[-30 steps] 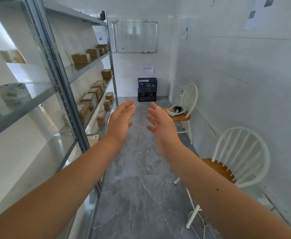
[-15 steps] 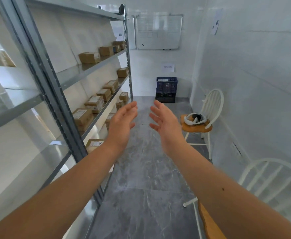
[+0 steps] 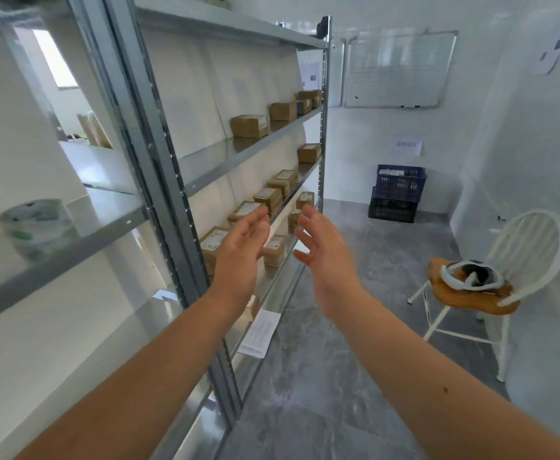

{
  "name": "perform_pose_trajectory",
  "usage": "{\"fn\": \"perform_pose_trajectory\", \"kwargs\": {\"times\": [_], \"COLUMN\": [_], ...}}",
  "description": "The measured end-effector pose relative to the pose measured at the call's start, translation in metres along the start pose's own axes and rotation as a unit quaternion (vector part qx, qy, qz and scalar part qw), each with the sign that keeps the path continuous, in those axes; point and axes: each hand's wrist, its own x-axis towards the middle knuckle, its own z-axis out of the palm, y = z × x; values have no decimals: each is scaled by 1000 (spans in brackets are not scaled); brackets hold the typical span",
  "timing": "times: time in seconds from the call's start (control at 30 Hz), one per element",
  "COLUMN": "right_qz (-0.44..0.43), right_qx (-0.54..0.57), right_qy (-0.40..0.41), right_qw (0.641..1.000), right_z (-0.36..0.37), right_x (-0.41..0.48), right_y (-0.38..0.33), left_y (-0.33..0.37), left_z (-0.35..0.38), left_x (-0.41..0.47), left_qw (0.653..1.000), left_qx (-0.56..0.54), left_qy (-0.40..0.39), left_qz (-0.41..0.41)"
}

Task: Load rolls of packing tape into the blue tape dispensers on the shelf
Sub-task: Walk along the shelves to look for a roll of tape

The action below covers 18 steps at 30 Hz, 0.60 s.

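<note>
The left hand (image 3: 242, 257) and right hand (image 3: 325, 257) are hanging released and empty, palms facing each other. A blurred roll of packing tape (image 3: 36, 227), seemingly standing on end, is sitting near the shelf (image 3: 82, 250) front edge, well left of the nearer left hand. No blue dispenser is showing.

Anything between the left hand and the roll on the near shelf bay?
Yes: the shelving's grey upright post stands between the open left hand and the blurred roll, one bay nearer. No blue dispenser is in view.
</note>
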Motion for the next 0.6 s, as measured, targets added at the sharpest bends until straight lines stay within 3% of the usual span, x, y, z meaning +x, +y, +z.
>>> {"fn": "perform_pose_trajectory", "kwargs": {"times": [0.27, 0.6], "right_qz": [5, 47], "right_qx": [22, 65], "right_qy": [-92, -275], "right_qw": [996, 958], "right_z": [70, 189], "right_x": [90, 133], "right_y": [9, 26], "left_y": [-2, 22], "left_z": [-50, -143], "left_x": [72, 96], "left_qw": [995, 953], "left_qx": [43, 86], "left_qy": [73, 270], "left_qz": [55, 108]}}
